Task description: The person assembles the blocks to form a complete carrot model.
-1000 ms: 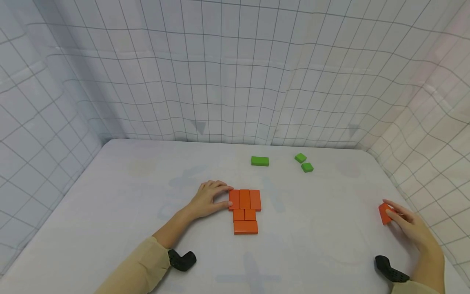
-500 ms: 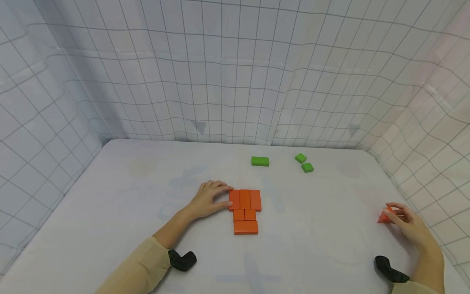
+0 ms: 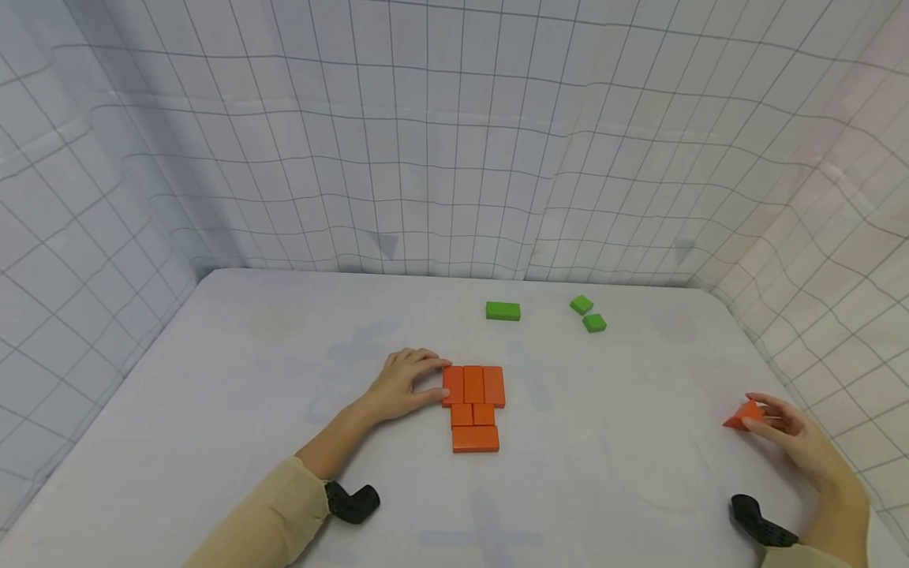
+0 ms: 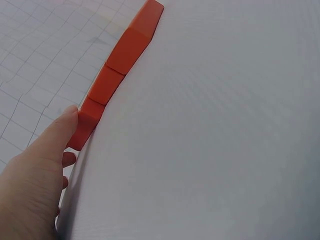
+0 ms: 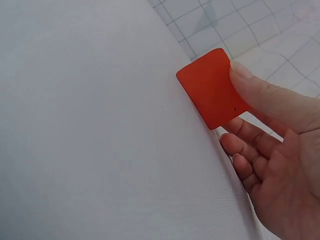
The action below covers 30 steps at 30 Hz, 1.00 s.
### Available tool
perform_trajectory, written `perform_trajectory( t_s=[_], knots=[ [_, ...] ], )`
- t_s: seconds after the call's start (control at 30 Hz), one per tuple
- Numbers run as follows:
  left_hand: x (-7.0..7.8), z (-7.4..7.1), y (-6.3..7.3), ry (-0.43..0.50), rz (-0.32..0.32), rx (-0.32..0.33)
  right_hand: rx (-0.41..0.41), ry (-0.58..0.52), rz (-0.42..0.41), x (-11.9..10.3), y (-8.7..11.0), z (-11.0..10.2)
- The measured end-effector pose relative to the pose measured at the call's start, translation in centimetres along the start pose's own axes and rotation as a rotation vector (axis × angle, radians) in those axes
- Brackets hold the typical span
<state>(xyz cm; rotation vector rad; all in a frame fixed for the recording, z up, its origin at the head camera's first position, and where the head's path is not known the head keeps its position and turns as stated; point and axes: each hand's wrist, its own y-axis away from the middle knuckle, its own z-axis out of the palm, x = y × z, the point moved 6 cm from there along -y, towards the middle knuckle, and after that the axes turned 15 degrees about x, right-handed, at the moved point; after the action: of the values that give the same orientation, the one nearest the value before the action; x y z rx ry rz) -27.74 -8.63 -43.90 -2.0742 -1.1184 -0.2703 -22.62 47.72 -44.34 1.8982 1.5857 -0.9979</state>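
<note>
Orange blocks lie flat, edge to edge, in a T-like layout mid-table in the head view. My left hand (image 3: 403,386) holds the leftmost upright rectangular block (image 3: 454,385), thumb near its front end and index finger at its far end. The left wrist view shows that thumb against the end block (image 4: 87,120) of the row. At the far right, my right hand (image 3: 791,434) pinches an orange triangular block (image 3: 746,414) between thumb and fingers, low over the table. In the right wrist view, one face of this block (image 5: 210,87) appears as a rounded rectangle.
A long green block (image 3: 503,312) lies behind the orange layout. Two small green blocks (image 3: 581,304) sit to its right. A white table (image 3: 284,513) is bordered by hanging grid-patterned cloth (image 3: 454,142). Black wrist-worn devices (image 3: 353,505) jut out beside both forearms.
My right hand has turned the orange block, which now shows a triangular outline with a point toward the left. My left hand and the laid-out blocks have stayed in place.
</note>
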Motion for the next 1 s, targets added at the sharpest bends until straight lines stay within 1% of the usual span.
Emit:
perform_trajectory(
  t_s=[0.07, 0.2, 0.27, 0.37, 0.47, 0.57, 0.8, 1.0],
  knots=[
    [-0.03, -0.01, -0.03, 0.0, -0.003, -0.003, 0.024, 0.019, -0.01, -0.22, -0.05, -0.11],
    [-0.05, -0.04, -0.05, -0.002, -0.003, -0.004, 0.061, -0.002, -0.015, -0.63, -0.21, -0.26],
    [-0.06, -0.05, -0.06, 0.0, -0.004, -0.005, 0.061, -0.012, -0.009, -0.61, -0.24, -0.22],
    [0.0, -0.06, -0.07, 0.005, -0.001, -0.003, 0.039, -0.006, -0.029, -0.56, -0.13, -0.1],
    [0.04, -0.04, -0.07, 0.008, -0.001, -0.002, 0.036, -0.013, -0.043, -0.4, -0.07, -0.05],
    [-0.01, 0.01, -0.04, 0.002, -0.003, -0.003, 0.062, -0.023, -0.05, -0.33, -0.13, -0.11],
    [-0.04, 0.09, 0.0, -0.003, 0.001, -0.007, 0.111, -0.063, -0.037, -0.5, -0.21, -0.12],
    [0.0, 0.12, 0.06, -0.021, 0.002, -0.028, 0.141, -0.03, -0.084, -0.95, -0.24, -0.17]
  ],
)
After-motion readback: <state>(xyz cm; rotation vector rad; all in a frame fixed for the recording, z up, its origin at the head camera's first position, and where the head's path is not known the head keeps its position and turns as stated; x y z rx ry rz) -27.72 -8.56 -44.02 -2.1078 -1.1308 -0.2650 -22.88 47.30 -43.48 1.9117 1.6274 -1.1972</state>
